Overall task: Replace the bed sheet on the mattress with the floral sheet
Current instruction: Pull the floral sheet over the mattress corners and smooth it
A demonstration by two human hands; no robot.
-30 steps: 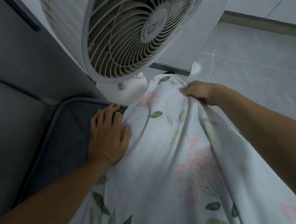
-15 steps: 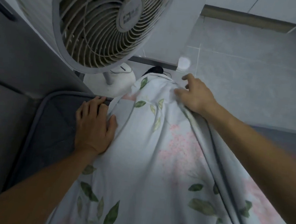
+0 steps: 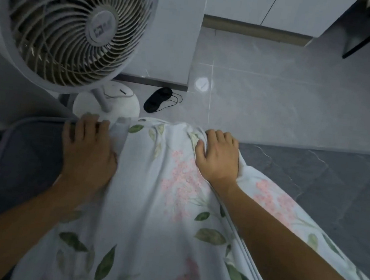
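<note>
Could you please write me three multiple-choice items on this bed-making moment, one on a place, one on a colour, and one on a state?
1. Where does the black eye mask lie?
A. on the mattress
B. on the floor beside the fan's base
C. in the right hand

2. What colour is the bare part of the mattress left of the floral sheet?
A. dark grey
B. red
C. yellow

3. What is the right hand doing?
A. hanging free above the floor
B. holding the fan
C. gripping bunched sheet at the mattress end

Answers:
1. B: the mask rests on the tiled floor next to the round base of the white fan.
2. A: the uncovered mattress beside the left hand is dark grey.
3. C: its fingers curl over gathered floral fabric.
</note>
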